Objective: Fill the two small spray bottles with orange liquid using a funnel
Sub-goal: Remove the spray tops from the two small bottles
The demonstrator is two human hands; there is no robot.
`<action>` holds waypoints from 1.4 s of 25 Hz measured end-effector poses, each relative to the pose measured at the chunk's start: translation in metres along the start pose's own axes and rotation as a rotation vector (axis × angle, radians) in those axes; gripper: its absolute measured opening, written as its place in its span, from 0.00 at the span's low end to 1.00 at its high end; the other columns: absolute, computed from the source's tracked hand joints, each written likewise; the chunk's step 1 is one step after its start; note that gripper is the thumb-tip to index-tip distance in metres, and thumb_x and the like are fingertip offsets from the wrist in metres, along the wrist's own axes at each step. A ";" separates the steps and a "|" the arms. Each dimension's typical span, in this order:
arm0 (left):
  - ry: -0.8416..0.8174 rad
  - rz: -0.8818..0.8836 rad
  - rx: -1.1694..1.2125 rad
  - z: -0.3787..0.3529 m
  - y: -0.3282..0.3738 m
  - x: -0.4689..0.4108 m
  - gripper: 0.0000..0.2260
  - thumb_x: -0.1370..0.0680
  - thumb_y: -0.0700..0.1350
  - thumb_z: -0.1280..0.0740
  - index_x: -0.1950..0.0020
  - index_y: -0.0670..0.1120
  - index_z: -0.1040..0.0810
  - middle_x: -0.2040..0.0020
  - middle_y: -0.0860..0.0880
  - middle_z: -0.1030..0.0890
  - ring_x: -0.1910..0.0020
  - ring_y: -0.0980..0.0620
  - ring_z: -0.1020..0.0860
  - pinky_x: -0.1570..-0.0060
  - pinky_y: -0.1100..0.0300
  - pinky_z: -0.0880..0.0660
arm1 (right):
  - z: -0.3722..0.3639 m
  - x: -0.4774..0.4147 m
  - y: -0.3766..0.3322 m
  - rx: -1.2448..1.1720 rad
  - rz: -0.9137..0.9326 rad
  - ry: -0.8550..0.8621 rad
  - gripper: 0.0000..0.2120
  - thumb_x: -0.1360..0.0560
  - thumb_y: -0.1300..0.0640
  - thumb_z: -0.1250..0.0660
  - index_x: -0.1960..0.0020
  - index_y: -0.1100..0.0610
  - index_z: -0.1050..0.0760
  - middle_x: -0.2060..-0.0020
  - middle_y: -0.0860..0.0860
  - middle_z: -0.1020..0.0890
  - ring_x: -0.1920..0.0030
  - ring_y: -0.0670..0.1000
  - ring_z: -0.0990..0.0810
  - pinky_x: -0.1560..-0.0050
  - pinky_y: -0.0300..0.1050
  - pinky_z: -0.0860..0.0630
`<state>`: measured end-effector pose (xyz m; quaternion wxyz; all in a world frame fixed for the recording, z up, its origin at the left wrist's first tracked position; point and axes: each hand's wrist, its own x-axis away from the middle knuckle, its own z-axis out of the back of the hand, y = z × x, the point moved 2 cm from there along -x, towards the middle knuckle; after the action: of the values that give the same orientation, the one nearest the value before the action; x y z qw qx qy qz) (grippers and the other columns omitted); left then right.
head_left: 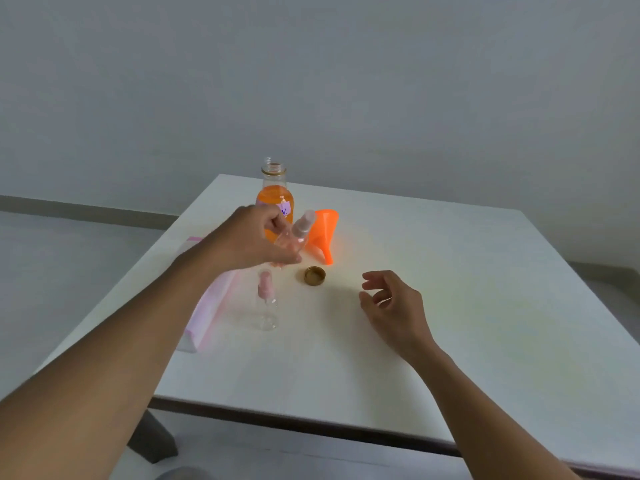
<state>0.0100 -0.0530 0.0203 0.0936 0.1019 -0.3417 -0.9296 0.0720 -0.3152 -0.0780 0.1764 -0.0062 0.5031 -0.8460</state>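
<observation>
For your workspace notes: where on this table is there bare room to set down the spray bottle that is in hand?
Bare table lies right of the right hand and along the near edge. The crowded part is the far left: orange bottle, funnel, gold cap, standing spray bottle and pink packet.
</observation>
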 end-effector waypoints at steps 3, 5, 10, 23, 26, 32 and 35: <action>0.003 -0.080 0.012 0.002 0.048 0.001 0.16 0.38 0.52 0.18 0.57 0.53 0.22 0.59 0.56 0.16 0.62 0.64 0.21 0.61 0.61 0.27 | 0.019 0.011 -0.009 -0.201 0.035 0.048 0.12 0.24 0.62 0.29 0.44 0.50 0.19 0.53 0.46 0.13 0.55 0.47 0.15 0.50 0.46 0.17; -0.031 -0.117 0.018 -0.006 0.076 0.004 0.17 0.38 0.54 0.18 0.55 0.53 0.21 0.60 0.57 0.15 0.61 0.61 0.19 0.58 0.61 0.25 | 0.039 0.015 -0.024 -0.410 0.059 0.059 0.11 0.23 0.62 0.27 0.43 0.53 0.19 0.53 0.51 0.12 0.53 0.53 0.14 0.50 0.49 0.16; -0.095 -0.184 0.072 -0.069 0.105 0.029 0.20 0.32 0.58 0.23 0.43 0.54 0.20 0.53 0.56 0.16 0.54 0.59 0.18 0.52 0.58 0.19 | 0.078 0.017 -0.045 -0.603 0.025 0.070 0.15 0.26 0.51 0.23 0.47 0.61 0.17 0.55 0.57 0.14 0.61 0.47 0.19 0.60 0.43 0.23; -0.262 -0.146 0.406 -0.166 0.108 0.060 0.15 0.22 0.62 0.40 0.43 0.55 0.23 0.57 0.49 0.18 0.57 0.50 0.20 0.56 0.53 0.19 | 0.129 0.010 0.006 -0.558 0.002 -0.331 0.21 0.23 0.65 0.29 0.30 0.58 0.25 0.45 0.54 0.14 0.43 0.53 0.16 0.44 0.45 0.20; -0.301 -0.146 0.343 -0.179 0.102 0.064 0.17 0.22 0.66 0.43 0.39 0.60 0.27 0.56 0.54 0.20 0.55 0.52 0.21 0.53 0.54 0.19 | 0.137 0.012 0.012 -0.498 -0.049 -0.415 0.36 0.25 0.63 0.27 0.21 0.53 0.37 0.39 0.55 0.16 0.37 0.55 0.17 0.36 0.49 0.21; -0.321 -0.145 0.229 -0.189 0.100 0.063 0.20 0.23 0.68 0.48 0.34 0.63 0.34 0.51 0.61 0.25 0.51 0.58 0.23 0.51 0.60 0.23 | 0.142 0.018 0.014 -0.319 -0.126 -0.144 0.34 0.33 0.42 0.25 0.30 0.50 0.27 0.57 0.50 0.13 0.60 0.43 0.17 0.53 0.41 0.20; -0.321 -0.139 0.271 -0.191 0.105 0.062 0.18 0.21 0.66 0.48 0.35 0.63 0.33 0.51 0.60 0.24 0.51 0.59 0.23 0.51 0.60 0.24 | 0.153 0.018 0.023 -0.283 -0.110 -0.116 0.34 0.34 0.48 0.23 0.30 0.49 0.27 0.54 0.52 0.14 0.58 0.47 0.15 0.56 0.41 0.20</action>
<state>0.0100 -0.2644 -0.0616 -0.0406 -0.0124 -0.4660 -0.8838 0.0909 -0.4602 -0.0247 0.1560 -0.1073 0.6051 -0.7733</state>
